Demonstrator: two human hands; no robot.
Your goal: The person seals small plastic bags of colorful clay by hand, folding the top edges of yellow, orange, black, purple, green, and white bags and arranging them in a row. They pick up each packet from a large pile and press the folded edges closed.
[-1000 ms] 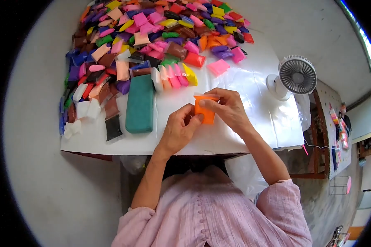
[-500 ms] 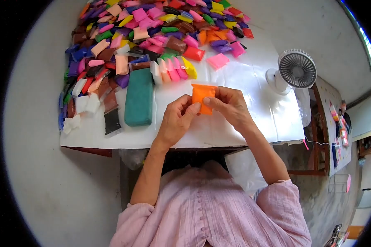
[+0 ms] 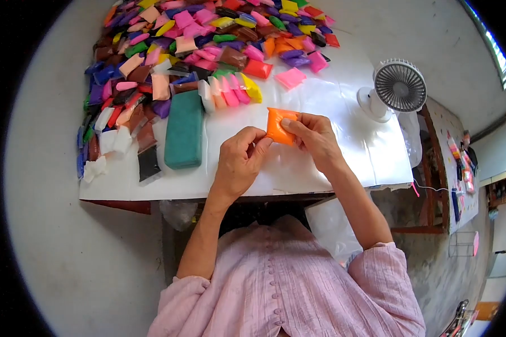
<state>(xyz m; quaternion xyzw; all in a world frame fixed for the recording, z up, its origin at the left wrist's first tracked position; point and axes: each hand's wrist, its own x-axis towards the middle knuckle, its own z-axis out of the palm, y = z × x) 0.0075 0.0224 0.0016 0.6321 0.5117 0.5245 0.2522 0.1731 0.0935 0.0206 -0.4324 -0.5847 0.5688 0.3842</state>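
Note:
Both hands hold an orange packet above the near part of the white table. My left hand pinches its lower left corner between thumb and fingertips. My right hand grips the right side, thumb pressed on the front face and fingers behind, so part of the packet is hidden. Left of my hands a green rectangular block lies on the table. A row of packets in white, peach, pink and yellow stands leaning side by side behind the block.
A large heap of colourful packets covers the back and left of the table. On the right stands a white fan with its cable trailing off the edge. A black packet lies near the front left, and a pink packet behind my hands.
The orange packet has turned from upright to tilted, its face now showing wider. My left fingers have moved to its lower corner, and the right thumb lies across its face. The view shifted slightly.

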